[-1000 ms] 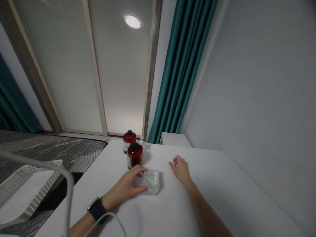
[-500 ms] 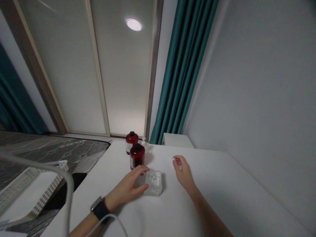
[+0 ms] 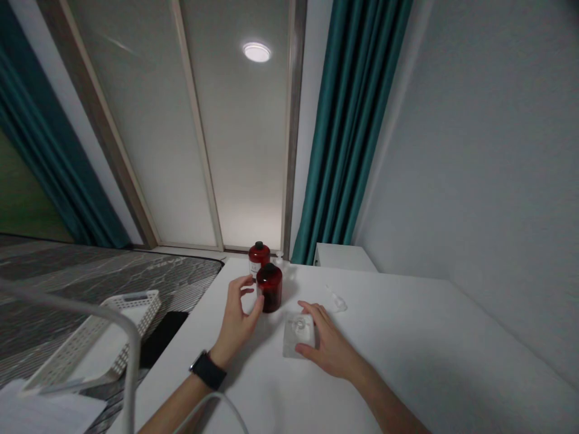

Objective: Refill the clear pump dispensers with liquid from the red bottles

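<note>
Both hands have shifted: the left hand [image 3: 236, 319] has moved off the clear block [image 3: 299, 335] to the near dark red bottle [image 3: 269, 288], and the right hand [image 3: 332, 345] has come onto the block. In the head view, the left hand stands half open, its thumb at the bottle's side, with no firm hold visible. The right hand cups the block, fingers over its top. A second red bottle [image 3: 259, 256] stands just behind the first, and a small clear piece [image 3: 337, 301] lies near the block on the white table [image 3: 407, 343]. A white basket [image 3: 131, 310] sits off the table's left edge.
</note>
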### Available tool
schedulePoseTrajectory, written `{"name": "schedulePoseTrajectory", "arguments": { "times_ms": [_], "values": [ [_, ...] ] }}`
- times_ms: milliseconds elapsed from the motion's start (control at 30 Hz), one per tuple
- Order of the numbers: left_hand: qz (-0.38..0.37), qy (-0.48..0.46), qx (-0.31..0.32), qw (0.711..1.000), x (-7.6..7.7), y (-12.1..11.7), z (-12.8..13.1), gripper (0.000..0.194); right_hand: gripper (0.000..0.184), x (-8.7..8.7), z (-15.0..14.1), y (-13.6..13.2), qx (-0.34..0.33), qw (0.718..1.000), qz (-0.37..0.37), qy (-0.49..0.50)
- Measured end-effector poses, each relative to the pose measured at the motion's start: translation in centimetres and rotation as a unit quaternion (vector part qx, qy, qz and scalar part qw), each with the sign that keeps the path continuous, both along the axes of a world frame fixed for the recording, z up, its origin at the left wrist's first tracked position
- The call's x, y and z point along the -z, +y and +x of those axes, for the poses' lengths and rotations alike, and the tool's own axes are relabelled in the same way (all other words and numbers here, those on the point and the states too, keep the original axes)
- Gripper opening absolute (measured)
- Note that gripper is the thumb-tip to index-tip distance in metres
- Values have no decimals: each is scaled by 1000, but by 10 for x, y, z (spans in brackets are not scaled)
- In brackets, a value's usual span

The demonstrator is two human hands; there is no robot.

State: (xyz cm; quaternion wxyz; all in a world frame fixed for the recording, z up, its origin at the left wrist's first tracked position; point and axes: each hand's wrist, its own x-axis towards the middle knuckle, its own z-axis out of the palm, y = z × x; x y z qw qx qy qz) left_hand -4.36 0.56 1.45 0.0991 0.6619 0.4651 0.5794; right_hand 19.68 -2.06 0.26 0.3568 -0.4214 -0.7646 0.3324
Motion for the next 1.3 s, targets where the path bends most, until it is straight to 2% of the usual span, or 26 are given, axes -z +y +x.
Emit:
{"name": "schedulePoseTrajectory", "arguments": {
  "times_ms": [267, 433, 667, 767, 900, 1033, 1133, 1233, 1300],
  "values": [
    [-23, 72, 19, 997, -4, 23, 2, 65, 76, 4, -2, 4, 35, 999, -5, 19],
    [-47, 105, 8, 993, -2, 41, -1, 69, 72, 8, -1, 10, 49, 998, -6, 25],
    [-104, 16, 37, 994, 17, 46, 3, 84, 69, 11, 2, 12, 58, 998, -3, 18],
    [-124, -15, 61, 990, 17, 44, 7, 78, 68, 10, 1, 11, 57, 998, -2, 6],
    [-103, -23, 70, 992, 13, 40, 7, 71, 66, 9, 1, 8, 59, 998, 9, -23],
    [-64, -2, 45, 997, 7, 28, 5, 70, 67, 6, 3, 7, 72, 995, 60, -47],
    [-28, 23, 35, 999, 4, 18, 5, 72, 50, -1, 3, 8, 101, 985, 137, -29],
    [8, 53, 24, 998, 6, 13, 5, 75, 32, -16, -3, 9, 105, 974, 198, -20],
    [30, 81, 18, 996, 8, 12, 6, 77, 32, -30, -11, 9, 89, 971, 219, -28]
  ]
}}
